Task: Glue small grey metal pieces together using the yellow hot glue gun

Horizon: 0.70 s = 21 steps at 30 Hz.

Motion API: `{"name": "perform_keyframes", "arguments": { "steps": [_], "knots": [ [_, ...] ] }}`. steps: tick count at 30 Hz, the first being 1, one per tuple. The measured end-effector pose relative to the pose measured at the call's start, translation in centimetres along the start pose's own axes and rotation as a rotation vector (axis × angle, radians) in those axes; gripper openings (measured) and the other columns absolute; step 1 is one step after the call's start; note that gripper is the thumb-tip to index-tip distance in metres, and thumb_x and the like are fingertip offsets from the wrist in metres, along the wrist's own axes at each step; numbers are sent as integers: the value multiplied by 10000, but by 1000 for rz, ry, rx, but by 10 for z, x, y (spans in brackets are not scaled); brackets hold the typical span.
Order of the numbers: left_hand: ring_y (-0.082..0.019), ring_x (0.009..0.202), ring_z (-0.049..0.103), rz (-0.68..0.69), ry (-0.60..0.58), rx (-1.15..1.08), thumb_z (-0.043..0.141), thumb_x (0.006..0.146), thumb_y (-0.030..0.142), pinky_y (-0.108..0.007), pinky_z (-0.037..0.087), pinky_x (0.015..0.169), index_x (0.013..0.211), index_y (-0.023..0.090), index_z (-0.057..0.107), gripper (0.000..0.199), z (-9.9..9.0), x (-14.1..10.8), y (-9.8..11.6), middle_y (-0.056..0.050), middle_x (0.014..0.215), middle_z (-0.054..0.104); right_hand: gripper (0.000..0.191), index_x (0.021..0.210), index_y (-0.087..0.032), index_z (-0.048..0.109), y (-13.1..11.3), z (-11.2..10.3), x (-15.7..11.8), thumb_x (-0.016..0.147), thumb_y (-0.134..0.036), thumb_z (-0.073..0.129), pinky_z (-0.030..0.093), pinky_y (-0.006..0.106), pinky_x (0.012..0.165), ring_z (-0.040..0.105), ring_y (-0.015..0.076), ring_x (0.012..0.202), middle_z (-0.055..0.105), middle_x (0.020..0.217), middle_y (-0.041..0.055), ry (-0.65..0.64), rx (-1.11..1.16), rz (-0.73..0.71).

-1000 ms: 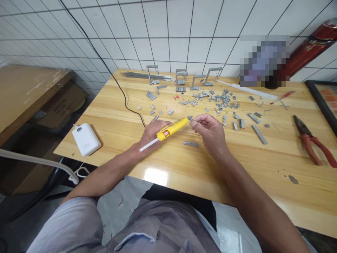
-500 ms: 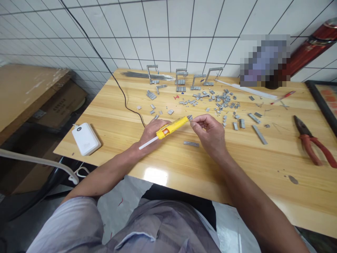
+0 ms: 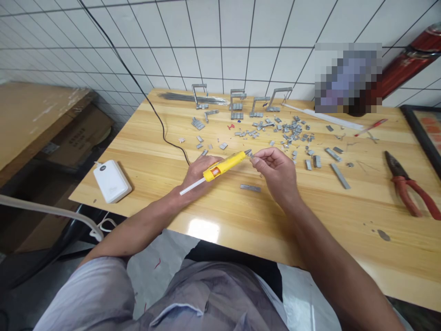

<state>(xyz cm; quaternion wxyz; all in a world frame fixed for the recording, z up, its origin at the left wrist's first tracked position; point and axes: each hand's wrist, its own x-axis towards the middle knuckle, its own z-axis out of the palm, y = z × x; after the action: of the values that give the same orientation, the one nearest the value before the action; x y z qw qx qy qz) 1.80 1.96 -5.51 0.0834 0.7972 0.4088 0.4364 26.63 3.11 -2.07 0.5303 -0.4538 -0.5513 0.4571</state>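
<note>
A yellow hot glue gun [image 3: 225,166] with a white glue stick out of its back end is gripped by my left hand [image 3: 200,172], whose fingers are mostly hidden behind it. Its nozzle points right, close to the fingertips of my right hand [image 3: 277,172]. Thumb and forefinger there pinch a small grey piece [image 3: 251,156] right beside the nozzle. On the table below lies a grey strip [image 3: 250,188]. Beyond my hands are scattered small grey blocks [image 3: 292,131] and several upright grey frames on block bases, one a tall frame [image 3: 275,99].
Red-handled pliers [image 3: 406,184] lie at the right, near a red pen [image 3: 371,127]. A white power bank [image 3: 112,181] sits at the left edge. The black cord [image 3: 161,124] crosses the table toward the glue gun. A red flask [image 3: 406,64] leans at the back right.
My right hand has shifted slightly right, so its fingertips and the small piece sit a bit farther from the nozzle. The glue gun has barely moved.
</note>
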Motion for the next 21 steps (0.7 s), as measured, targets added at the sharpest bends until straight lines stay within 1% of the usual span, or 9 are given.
{"name": "perform_keyframes", "arguments": {
  "steps": [4, 9, 13, 17, 21],
  "knots": [
    [-207, 882, 769, -8, 3, -6, 641, 1079, 389, -339, 585, 835, 1116, 188, 774, 244, 2, -2, 1, -84, 1013, 836, 164, 827, -246, 733, 2, 1, 2, 769, -346, 849, 452, 288, 619, 554, 123, 621, 680, 676, -38, -6, 113, 74],
    [-206, 883, 769, 14, -36, 12, 616, 1091, 373, -330, 582, 842, 1134, 169, 775, 262, 2, -1, 0, -96, 1010, 838, 185, 822, -249, 743, 1, 2, 2, 728, -333, 878, 453, 296, 642, 565, 123, 628, 685, 664, -45, -20, 207, 143],
    [-190, 876, 762, 36, -28, 32, 616, 1093, 349, -319, 576, 847, 1133, 174, 767, 235, 0, 0, 1, -80, 1002, 839, 203, 802, -253, 736, -3, 3, 1, 695, -318, 897, 446, 297, 643, 561, 121, 624, 688, 660, -45, -24, 271, 182],
    [-205, 893, 767, 15, 10, 25, 629, 1089, 327, -333, 572, 841, 1138, 172, 761, 210, -1, 0, 4, -87, 1024, 837, 218, 792, -249, 738, -4, 4, 1, 675, -315, 909, 435, 293, 636, 567, 120, 625, 706, 670, -37, -6, 297, 202],
    [-205, 873, 770, 92, 7, -5, 649, 1081, 303, -327, 557, 815, 1137, 159, 755, 187, 0, 0, 3, -81, 986, 833, 208, 780, -246, 746, -4, 5, 1, 665, -304, 910, 432, 292, 634, 562, 116, 615, 697, 650, -40, -8, 300, 217]
  ]
}}
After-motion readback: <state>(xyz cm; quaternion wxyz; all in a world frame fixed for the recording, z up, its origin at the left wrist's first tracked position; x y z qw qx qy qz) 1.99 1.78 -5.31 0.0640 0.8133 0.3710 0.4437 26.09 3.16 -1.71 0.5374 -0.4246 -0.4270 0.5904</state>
